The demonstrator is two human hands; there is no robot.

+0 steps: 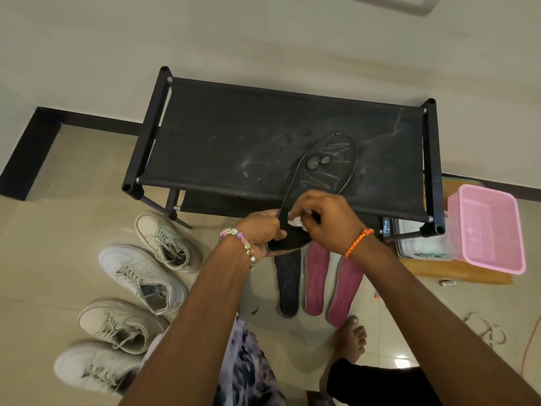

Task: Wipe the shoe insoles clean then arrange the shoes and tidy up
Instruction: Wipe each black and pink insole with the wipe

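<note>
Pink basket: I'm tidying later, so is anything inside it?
The pink basket shows only bare mesh inside; its near corner is hidden by the wall.

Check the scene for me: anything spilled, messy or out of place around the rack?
Yes. Wet blobs sit on the toe end of the black insole being wiped, and pale smears streak the rack top. A loose lace lies tangled on the floor at right. Nothing looks damaged.
</note>
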